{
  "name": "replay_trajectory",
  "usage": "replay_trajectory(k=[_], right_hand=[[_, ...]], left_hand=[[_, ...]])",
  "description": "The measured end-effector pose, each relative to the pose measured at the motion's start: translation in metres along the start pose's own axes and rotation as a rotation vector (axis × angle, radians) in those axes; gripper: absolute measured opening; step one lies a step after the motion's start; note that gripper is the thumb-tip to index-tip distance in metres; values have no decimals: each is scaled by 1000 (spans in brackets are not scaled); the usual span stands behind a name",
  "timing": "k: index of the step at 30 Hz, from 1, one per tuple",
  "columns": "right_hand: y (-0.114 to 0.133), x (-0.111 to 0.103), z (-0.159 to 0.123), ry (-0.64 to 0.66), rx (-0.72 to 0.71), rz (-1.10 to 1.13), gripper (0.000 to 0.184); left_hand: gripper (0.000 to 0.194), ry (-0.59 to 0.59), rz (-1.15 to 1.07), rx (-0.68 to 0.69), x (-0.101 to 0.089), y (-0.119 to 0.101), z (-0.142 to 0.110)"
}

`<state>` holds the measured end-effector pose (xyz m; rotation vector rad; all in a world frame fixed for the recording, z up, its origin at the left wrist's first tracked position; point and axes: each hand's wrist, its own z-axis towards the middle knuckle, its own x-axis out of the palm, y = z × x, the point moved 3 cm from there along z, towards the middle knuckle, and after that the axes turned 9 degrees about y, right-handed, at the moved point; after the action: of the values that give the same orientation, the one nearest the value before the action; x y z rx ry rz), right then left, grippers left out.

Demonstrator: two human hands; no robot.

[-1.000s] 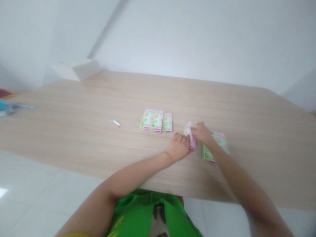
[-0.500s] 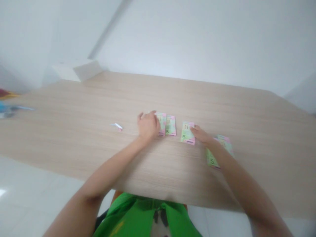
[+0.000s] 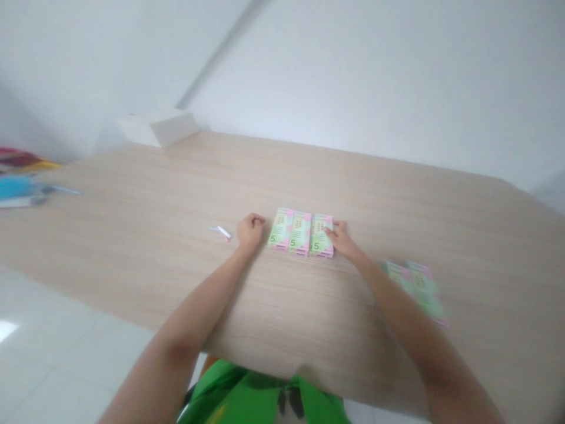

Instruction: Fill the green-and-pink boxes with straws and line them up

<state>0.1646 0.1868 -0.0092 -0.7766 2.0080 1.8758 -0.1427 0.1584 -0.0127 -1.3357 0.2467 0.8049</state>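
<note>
My left hand [image 3: 251, 231] is curled into a loose fist, holding nothing, resting just beside the left end of a tight row of three green-and-pink packs [image 3: 300, 233], each printed with a 5. My right hand [image 3: 339, 238] lies half open, its fingers [image 3: 329, 231] pressed on top of the rightmost pack without gripping it. Two more packs [image 3: 415, 292] lie together further right on the light wood-grain surface [image 3: 176, 194]. A small white-and-pink scrap [image 3: 222, 232] sits near my left hand. A white box [image 3: 158, 128] stands at the far corner, before white walls [image 3: 353, 76]. Blue and red items [image 3: 17, 187] lie off left, above pale floor tiles [image 3: 44, 353].
</note>
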Motion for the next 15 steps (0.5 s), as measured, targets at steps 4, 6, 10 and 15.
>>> replay_trajectory(k=[4,6,10,15], right_hand=[[4,1,-8,-20,15,-180,53],[6,4,-12,-5,35,-326,49],[6,8,-15,32,96,-441,58],[-5,-28,-27,1,156,-395,53]], left_hand=[[31,-44,16,-27,2,5,3],[31,-57,33,-40,2,5,3],[29,-121,86,-32,-5,3,1],[23,-263,175,331,-13,-46,-25]])
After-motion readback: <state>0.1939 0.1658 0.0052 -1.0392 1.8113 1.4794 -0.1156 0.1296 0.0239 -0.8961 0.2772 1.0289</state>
